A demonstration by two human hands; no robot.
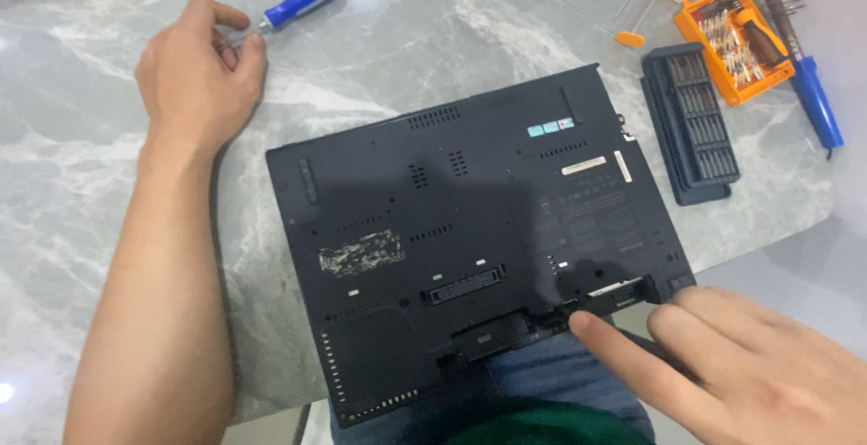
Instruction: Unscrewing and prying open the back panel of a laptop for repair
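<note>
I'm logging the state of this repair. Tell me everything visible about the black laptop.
The black laptop lies upside down on the marble table, its near edge overhanging toward the person's lap. The matte plastic base shows vent slots, labels, a scraped sticker patch and a docking connector. The right hand presses an index finger at the near edge; the left hand is apart from it.

Orange bit case (736, 43), dark bit tray (691, 125), blue-handled tool (815, 97) on marble table (81, 192).

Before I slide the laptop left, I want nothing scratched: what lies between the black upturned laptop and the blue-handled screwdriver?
Bare grey marble tabletop only, in the head view; the left hand touches the blue-handled screwdriver, apart from the black upturned laptop.
</note>
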